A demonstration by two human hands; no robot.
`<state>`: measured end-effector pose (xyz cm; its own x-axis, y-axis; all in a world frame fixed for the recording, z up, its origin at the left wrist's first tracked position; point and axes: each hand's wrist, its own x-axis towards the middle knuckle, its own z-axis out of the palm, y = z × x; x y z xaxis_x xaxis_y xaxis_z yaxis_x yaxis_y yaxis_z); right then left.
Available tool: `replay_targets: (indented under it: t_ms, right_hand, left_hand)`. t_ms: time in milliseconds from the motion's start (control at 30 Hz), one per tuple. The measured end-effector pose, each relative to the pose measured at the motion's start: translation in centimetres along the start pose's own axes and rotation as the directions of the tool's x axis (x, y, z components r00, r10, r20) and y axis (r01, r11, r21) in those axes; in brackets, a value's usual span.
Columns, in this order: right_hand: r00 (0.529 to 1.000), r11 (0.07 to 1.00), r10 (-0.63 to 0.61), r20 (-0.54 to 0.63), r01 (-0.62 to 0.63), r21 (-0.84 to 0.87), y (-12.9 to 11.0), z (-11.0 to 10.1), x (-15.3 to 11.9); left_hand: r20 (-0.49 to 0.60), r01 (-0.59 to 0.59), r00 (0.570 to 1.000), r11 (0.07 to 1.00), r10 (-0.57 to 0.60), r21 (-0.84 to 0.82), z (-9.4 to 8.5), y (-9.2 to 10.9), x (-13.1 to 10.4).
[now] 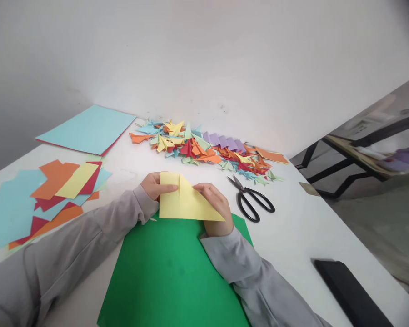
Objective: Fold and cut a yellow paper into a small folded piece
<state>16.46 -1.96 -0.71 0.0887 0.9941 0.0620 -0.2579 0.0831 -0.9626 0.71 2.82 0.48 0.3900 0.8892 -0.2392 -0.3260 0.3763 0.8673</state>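
A yellow sheet of paper (pixel 191 204) is held up above the far edge of a green sheet (pixel 177 272). Its upper right corner is folded down into a slanted edge, and a crease runs down near its middle. My left hand (pixel 154 185) pinches the paper's left side, thumb on the front. My right hand (pixel 220 209) is closed on the slanted right side, partly behind the paper. Black-handled scissors (pixel 250 195) lie with their blades open on the white table to the right of my right hand.
Small folded paper shapes (pixel 191 145) in many colours are piled along the wall. Light blue sheets (pixel 92 129) lie at the back left, coloured scraps (pixel 61 181) at the left. A black flat object (pixel 347 290) rests at the front right.
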Motion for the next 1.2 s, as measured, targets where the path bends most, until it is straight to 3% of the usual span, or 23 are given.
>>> replay_targets:
  t_ms: [100,300,433,533,633,733,833,900,1000,1100,1200]
  right_hand:
    - [0.997,0.998,0.046,0.064,-0.044,-0.033,0.0,0.1,0.0]
    - [0.978,0.997,0.048,0.203,-0.034,-0.070,0.3,0.0,-0.2]
    - [0.972,0.992,0.128,0.195,-0.125,-0.028,-0.1,-0.7,0.5]
    - [0.973,0.969,0.191,0.128,-0.208,0.134,-0.2,-1.2,1.2]
    - [0.985,0.963,0.162,0.065,-0.172,0.206,0.1,-1.2,1.5]
    - [0.978,0.988,0.114,0.173,-0.131,0.088,0.7,-0.8,1.3]
    - [0.960,0.999,0.022,0.278,-0.014,-0.030,1.0,-0.5,0.7]
    - [0.957,0.999,-0.001,0.289,0.015,-0.046,1.1,-0.4,0.5]
    - [0.980,1.000,0.010,0.201,-0.016,0.025,1.2,-0.5,0.6]
    - [1.000,0.996,0.022,-0.007,-0.021,0.085,1.3,-0.5,0.9]
    - [0.982,0.998,0.011,-0.188,0.000,0.060,1.2,-0.6,1.1]
  left_hand:
    - [-0.020,-0.022,1.000,0.998,0.023,0.067,0.0,0.1,-0.1]
    - [-0.169,0.002,0.985,0.988,0.025,0.154,0.1,0.1,-0.1]
    - [-0.181,-0.013,0.983,0.991,0.038,0.133,0.0,0.2,0.0]
    - [-0.230,-0.067,0.969,0.993,0.087,0.096,-0.4,0.4,0.4]
    - [-0.286,-0.111,0.954,0.992,0.092,-0.052,-0.9,0.5,0.9]
    - [-0.319,-0.130,0.945,0.979,0.074,-0.155,-1.0,0.2,1.2]
    - [-0.281,-0.179,0.948,0.981,0.151,-0.077,-0.8,-0.1,1.2]
    - [-0.256,-0.207,0.947,0.978,0.194,-0.024,-0.6,-0.3,1.0]
    - [-0.252,-0.193,0.950,0.981,0.186,-0.005,-0.5,-0.4,0.8]
    - [-0.214,-0.190,0.958,0.982,0.190,0.023,-0.4,-0.3,0.7]
    - [-0.181,-0.176,0.965,0.981,0.189,0.085,-0.2,-0.2,0.6]
